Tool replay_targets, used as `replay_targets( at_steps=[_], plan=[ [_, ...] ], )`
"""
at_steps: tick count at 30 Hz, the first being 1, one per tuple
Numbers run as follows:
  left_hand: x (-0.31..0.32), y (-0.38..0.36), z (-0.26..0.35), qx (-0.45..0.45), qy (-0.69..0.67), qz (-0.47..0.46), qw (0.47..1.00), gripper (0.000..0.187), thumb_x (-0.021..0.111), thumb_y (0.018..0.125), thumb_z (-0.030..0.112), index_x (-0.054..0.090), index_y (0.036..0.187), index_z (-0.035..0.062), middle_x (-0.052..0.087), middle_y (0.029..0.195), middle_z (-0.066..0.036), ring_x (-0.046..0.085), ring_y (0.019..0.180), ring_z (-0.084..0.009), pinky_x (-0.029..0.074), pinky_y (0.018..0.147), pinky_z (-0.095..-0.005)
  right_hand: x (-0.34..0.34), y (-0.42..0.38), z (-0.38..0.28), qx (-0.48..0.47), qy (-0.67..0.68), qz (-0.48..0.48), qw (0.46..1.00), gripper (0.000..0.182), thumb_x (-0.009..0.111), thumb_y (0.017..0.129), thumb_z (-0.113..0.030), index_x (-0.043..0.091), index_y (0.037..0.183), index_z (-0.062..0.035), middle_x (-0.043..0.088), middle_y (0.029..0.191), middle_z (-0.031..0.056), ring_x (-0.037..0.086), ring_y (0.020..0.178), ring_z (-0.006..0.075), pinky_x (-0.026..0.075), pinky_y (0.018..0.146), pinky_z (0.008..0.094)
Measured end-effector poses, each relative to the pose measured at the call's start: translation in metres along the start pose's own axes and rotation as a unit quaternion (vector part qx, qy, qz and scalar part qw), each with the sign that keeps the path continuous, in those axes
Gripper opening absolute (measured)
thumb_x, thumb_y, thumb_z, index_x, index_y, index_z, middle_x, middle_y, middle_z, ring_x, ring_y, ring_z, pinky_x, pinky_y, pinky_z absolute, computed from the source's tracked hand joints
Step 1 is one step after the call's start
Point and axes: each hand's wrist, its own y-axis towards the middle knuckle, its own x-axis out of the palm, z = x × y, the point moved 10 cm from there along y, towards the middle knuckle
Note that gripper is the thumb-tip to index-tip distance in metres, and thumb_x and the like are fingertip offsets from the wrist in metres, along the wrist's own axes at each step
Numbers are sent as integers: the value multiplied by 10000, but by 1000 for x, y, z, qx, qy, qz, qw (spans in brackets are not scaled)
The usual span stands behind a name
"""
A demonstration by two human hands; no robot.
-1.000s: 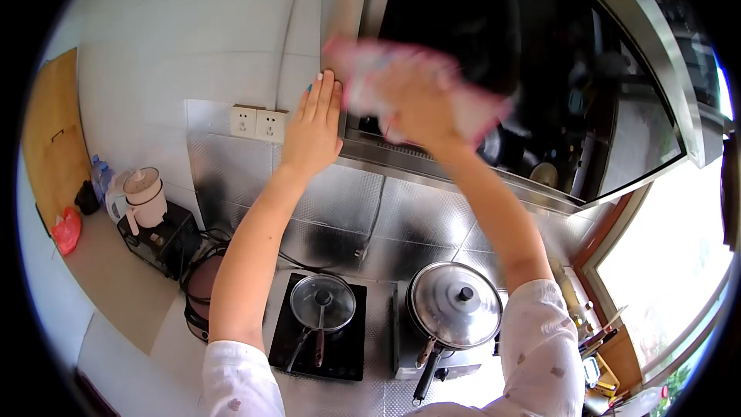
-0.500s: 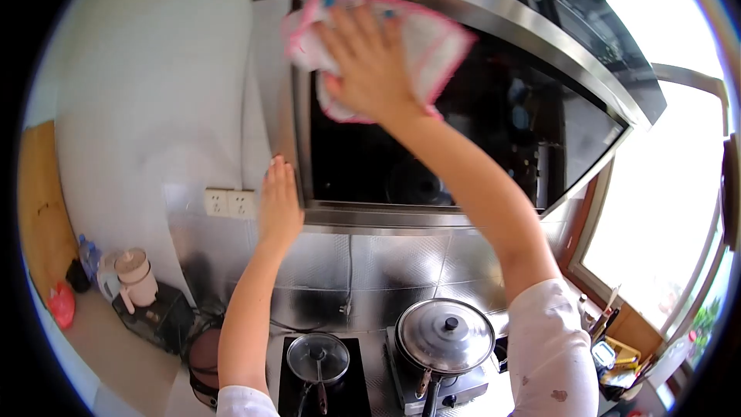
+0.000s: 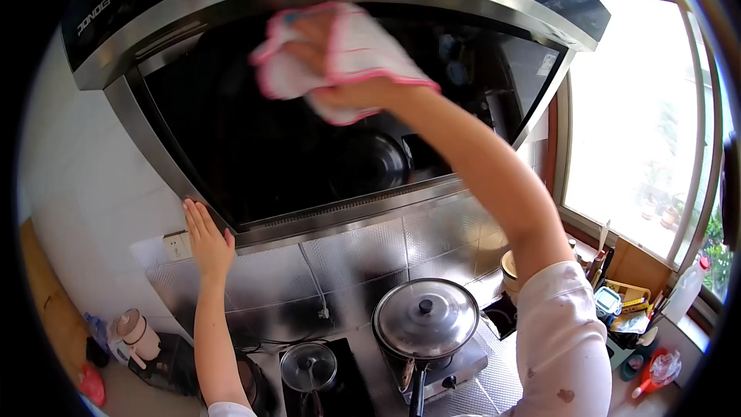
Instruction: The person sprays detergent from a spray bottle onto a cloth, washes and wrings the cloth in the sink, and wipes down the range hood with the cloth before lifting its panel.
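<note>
A white cloth with pink edging (image 3: 378, 50) lies bunched around my right hand (image 3: 312, 46), against the black glass panel of a range hood (image 3: 255, 150). Part of the cloth folds over the back of that hand, and both are smeared by motion. Lower down, my left hand (image 3: 207, 243) rests flat with its fingers stretched out at the hood's lower left steel edge. It holds nothing. The glass mirrors a round lid from the stove below.
Below the hood, a lidded pan (image 3: 426, 320) sits on a gas stove (image 3: 467, 359). A smaller glass-lidded pan (image 3: 309, 367) is on a black cooktop (image 3: 351, 371). Wall sockets (image 3: 177, 245) are beside my left hand. A window (image 3: 633, 123) and a utensil holder (image 3: 633, 293) are at right.
My view has turned left and up, showing more of the hood. The cloth has swept across the glass and folded over my right hand. My left hand stays at the hood's edge.
</note>
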Motion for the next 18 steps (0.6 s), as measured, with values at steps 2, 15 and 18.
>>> replay_targets(
  at_steps=[2, 15, 18],
  plan=[
    [-5, 0, 0, 3, 3, 4, 1000, 826, 613, 700, 146, 150, 1333, -113, 86, 1422, -273, 140, 1319, -392, 171, 1081, -402, -8, -59, 43, 51, -115, 18, 992, 566, 605, 633, -237, 500, 1164, -68, 447, 1170, 166, 420, 1105, 354, 351, 937, 438],
    [-9, 3, 4, -9, -8, -54, 998, 843, 626, 681, 186, 175, 1323, -121, 104, 1415, -283, 153, 1316, -390, 185, 1077, -409, 50, -35, -3, 133, -196, 205, 950, 689, 637, 638, -375, 460, 1233, -77, 392, 1294, 121, 322, 1220, 392, 267, 959, 565],
    [-11, 3, 2, -6, 3, -60, 998, 847, 632, 675, 199, 188, 1323, -118, 122, 1413, -276, 160, 1315, -385, 184, 1077, -409, 88, 67, -66, 40, -91, 103, 990, 592, 620, 639, -242, 487, 1188, -67, 424, 1273, 118, 380, 1191, 334, 290, 996, 452]
  ],
)
